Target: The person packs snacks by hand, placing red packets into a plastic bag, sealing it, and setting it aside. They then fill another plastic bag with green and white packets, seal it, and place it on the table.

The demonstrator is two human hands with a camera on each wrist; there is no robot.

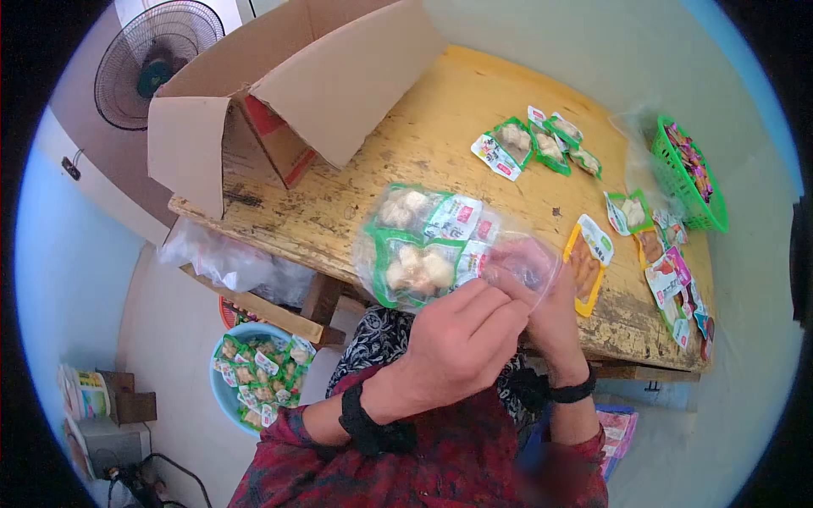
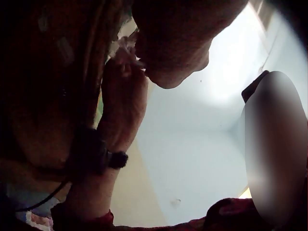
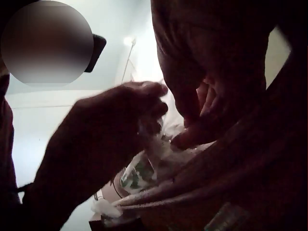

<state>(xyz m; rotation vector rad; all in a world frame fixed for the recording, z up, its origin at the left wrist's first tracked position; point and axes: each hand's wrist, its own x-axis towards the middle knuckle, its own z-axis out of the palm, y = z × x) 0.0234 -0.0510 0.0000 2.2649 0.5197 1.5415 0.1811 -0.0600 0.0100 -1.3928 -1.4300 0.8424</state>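
Observation:
A clear plastic bag (image 1: 364, 245) holds green-and-white packets (image 1: 423, 267) with pale round pieces showing through their windows. It lies over the table's front edge with its open end to the right. My left hand (image 1: 466, 330) pinches the plastic near that end, fingers curled. Opposite it, my right hand (image 1: 555, 317) grips the same end, its fingers seen through the clear film. In the right wrist view, the thumb and fingers of the right hand (image 3: 211, 72) pinch crumpled plastic beside the left hand (image 3: 106, 130).
An open cardboard box (image 1: 339, 93) stands at the back left of the worn yellow table (image 1: 406, 152). Loose packets (image 1: 517, 144) lie at the back, and a yellow-edged packet (image 1: 589, 262) at right. A green basket (image 1: 716, 212) holds wrapped items. Below left, a blue basin (image 1: 222, 394) holds more packets.

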